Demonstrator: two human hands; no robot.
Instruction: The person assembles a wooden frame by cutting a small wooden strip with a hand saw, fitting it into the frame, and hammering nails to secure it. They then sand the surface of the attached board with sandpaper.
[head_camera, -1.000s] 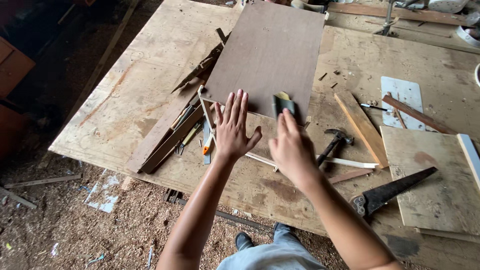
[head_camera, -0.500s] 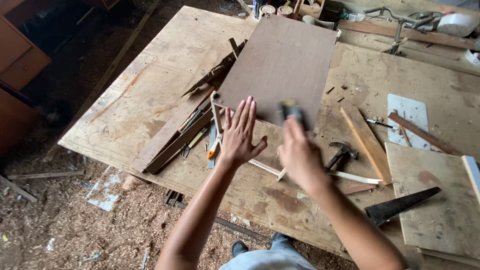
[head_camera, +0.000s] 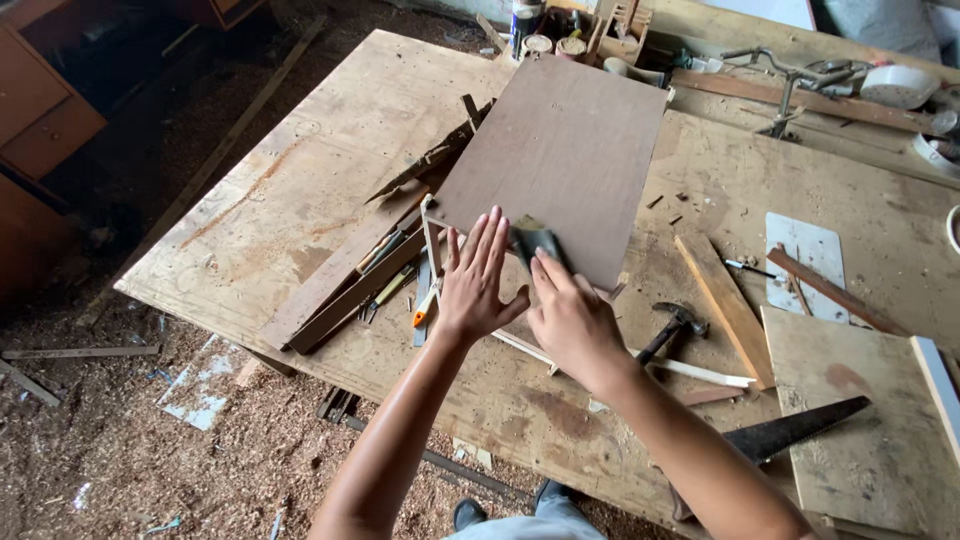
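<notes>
Seen from above, two bare arms reach up from the bottom of the frame over a large, worn plywood workbench (head_camera: 330, 170). The left hand (head_camera: 478, 280), near the centre, is spread flat with fingers straight and slightly apart, its fingertips resting on the near edge of a flat rectangular brown hardboard panel (head_camera: 560, 160). That panel lies tilted across the middle of the bench, reaching toward the upper centre.

Just to the right, the right hand (head_camera: 568, 318) presses a small dark block with a yellowish edge (head_camera: 532, 240), possibly a sanding block, against the panel's near edge; the fingers curl over it, so the exact grip cannot be told.

Left of the hands lies a heap of narrow wooden strips and offcuts (head_camera: 350, 285), with an orange-handled tool (head_camera: 426, 305) beside the left wrist. Right of the hands a hammer with a dark handle (head_camera: 672, 328) lies on the bench, near a pale wooden batten (head_camera: 722, 305). At lower right a handsaw with a dark blade (head_camera: 790, 432) lies partly under a square plywood board (head_camera: 870, 420). Sawdust covers the floor (head_camera: 130, 440) at lower left.
</notes>
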